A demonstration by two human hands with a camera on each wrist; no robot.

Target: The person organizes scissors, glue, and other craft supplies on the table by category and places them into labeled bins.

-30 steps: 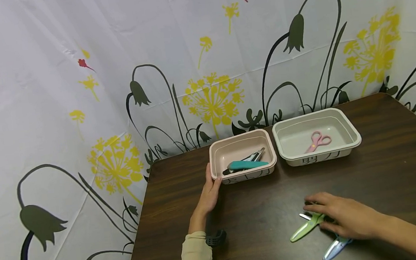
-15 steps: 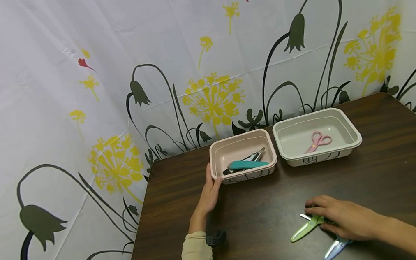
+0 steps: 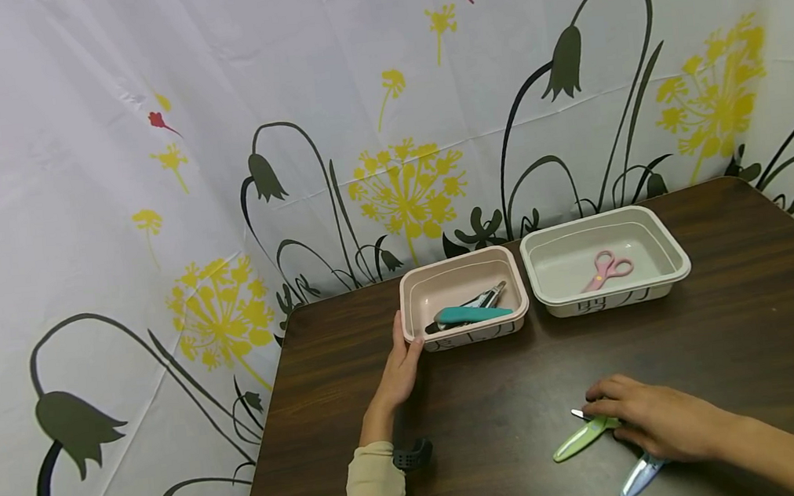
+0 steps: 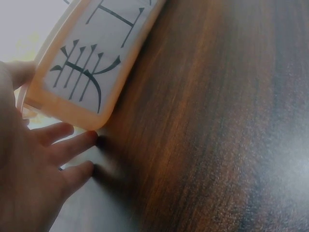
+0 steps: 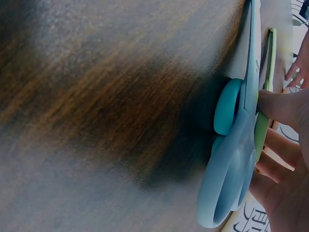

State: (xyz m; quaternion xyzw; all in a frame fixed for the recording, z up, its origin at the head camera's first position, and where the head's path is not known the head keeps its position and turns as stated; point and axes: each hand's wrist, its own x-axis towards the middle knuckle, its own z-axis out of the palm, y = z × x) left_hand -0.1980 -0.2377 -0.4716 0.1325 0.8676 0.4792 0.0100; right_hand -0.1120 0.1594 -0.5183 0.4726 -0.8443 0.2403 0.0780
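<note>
At the left front corner of the pink tray (image 3: 455, 262), my left hand (image 3: 394, 374) rests against the side with extended fingers; the left wrist view shows its fingers spread by the tray's end (image 4: 72, 116). My right hand (image 3: 667, 417) lies over the handles of the green scissors (image 3: 580, 441), whose blade end points left. In the right wrist view, the thumb and fingers of the hand (image 5: 289, 164) pinch the green scissors (image 5: 261, 128) from two sides. Blue scissors (image 3: 641, 476) lie just below that hand, their handles (image 5: 224, 174) nearer the right wrist camera.
Inside the pink tray are a teal-handled tool (image 3: 474, 314) and dark and silver tools (image 3: 489, 296). Beside it on the right, a grey-white tray (image 3: 550, 297) holds pink scissors (image 3: 606, 267). A flowered curtain (image 3: 324, 65) hangs behind the dark wooden table (image 3: 495, 397).
My right hand has shifted very slightly to the right and down, and the blue scissors' tip has moved a little. My left hand and both trays have stayed in place.
</note>
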